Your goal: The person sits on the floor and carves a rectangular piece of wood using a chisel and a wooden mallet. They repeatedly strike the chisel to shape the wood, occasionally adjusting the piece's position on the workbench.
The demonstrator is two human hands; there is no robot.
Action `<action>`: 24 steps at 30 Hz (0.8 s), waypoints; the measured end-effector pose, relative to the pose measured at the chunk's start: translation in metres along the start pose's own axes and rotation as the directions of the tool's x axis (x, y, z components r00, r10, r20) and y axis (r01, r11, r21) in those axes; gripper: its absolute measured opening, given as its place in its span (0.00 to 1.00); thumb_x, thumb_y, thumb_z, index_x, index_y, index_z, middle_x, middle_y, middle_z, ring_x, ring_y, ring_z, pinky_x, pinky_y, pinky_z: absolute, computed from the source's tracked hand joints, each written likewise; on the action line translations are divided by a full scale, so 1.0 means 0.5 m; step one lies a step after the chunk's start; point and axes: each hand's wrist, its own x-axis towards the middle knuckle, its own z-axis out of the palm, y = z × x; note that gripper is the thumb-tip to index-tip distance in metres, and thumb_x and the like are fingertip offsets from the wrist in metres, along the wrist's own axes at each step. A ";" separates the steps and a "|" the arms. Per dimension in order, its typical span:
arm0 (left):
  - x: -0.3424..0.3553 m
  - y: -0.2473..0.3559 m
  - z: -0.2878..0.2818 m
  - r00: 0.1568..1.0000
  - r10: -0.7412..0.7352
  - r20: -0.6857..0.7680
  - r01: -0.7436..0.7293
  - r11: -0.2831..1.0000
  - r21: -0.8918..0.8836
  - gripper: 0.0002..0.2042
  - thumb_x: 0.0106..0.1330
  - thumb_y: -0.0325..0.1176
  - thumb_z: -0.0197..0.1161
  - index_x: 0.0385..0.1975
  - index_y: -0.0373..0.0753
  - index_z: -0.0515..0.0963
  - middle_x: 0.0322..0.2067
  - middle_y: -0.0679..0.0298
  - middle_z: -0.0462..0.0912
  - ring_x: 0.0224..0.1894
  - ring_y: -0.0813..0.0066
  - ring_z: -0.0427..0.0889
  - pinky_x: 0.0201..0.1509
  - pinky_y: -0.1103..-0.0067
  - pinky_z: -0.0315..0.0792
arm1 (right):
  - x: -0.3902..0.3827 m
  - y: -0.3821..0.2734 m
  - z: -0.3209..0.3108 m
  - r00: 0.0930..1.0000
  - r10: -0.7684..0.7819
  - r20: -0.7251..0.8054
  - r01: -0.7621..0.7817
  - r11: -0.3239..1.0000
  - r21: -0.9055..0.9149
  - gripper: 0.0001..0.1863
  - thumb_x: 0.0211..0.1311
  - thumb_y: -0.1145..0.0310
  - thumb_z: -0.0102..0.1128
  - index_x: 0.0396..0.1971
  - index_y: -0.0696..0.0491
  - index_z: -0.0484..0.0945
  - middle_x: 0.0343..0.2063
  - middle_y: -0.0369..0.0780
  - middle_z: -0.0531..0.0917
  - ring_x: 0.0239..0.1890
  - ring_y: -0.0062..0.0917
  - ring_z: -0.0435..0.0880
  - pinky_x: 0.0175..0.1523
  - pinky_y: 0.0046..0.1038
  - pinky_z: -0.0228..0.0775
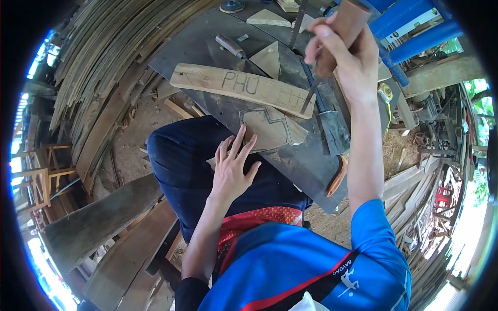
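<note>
My right hand is raised at the upper right, wrapped round the thick wooden handle of what looks like a chisel. Its thin dark blade slants down to the right end of a long wooden board with pencilled letters. Lower down, my left hand is open, fingers spread. Its fingertips rest on the left edge of a smaller wooden piece marked with a dark zigzag outline. Behind the long board lies another wooden-handled chisel, its blade end partly hidden by the board.
Triangular wood offcuts lie on the dark metal worktop. An orange-brown handle sits near its right edge, by a dark flat blade. A yellow tape measure and blue chair are right; stacked planks are left.
</note>
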 end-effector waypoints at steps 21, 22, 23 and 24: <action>-0.002 -0.009 0.001 0.998 -0.049 0.028 0.049 0.999 -0.001 0.33 0.62 0.40 0.70 0.69 0.51 0.70 0.76 0.61 0.58 0.69 0.46 0.64 0.72 0.57 0.58 | 0.215 0.333 0.270 0.790 0.514 0.334 0.224 0.265 -0.938 0.24 0.66 0.47 0.63 0.40 0.56 0.82 0.41 0.49 0.86 0.45 0.44 0.85 0.49 0.45 0.79; 0.000 -0.010 -0.001 0.999 -0.037 0.031 0.036 0.999 0.003 0.33 0.62 0.40 0.70 0.69 0.51 0.70 0.76 0.61 0.58 0.69 0.46 0.64 0.72 0.57 0.58 | 0.210 0.344 0.276 0.813 0.492 0.312 0.247 0.193 -0.950 0.21 0.65 0.53 0.65 0.45 0.56 0.82 0.43 0.47 0.87 0.45 0.39 0.86 0.50 0.42 0.79; 0.001 -0.010 -0.003 0.999 -0.024 0.033 0.024 1.000 0.008 0.33 0.62 0.40 0.70 0.69 0.51 0.70 0.76 0.61 0.58 0.69 0.46 0.64 0.73 0.57 0.58 | 0.198 0.360 0.284 0.835 0.467 0.291 0.267 0.118 -0.956 0.20 0.64 0.58 0.66 0.51 0.56 0.82 0.45 0.45 0.88 0.45 0.33 0.87 0.50 0.39 0.79; 0.005 -0.012 -0.003 0.999 -0.016 0.036 0.016 1.000 0.008 0.33 0.62 0.40 0.70 0.70 0.51 0.70 0.76 0.60 0.58 0.69 0.46 0.64 0.73 0.57 0.58 | 0.196 0.378 0.282 0.845 0.443 0.301 0.292 0.089 -0.952 0.20 0.63 0.58 0.66 0.50 0.55 0.83 0.46 0.44 0.88 0.48 0.36 0.87 0.53 0.41 0.79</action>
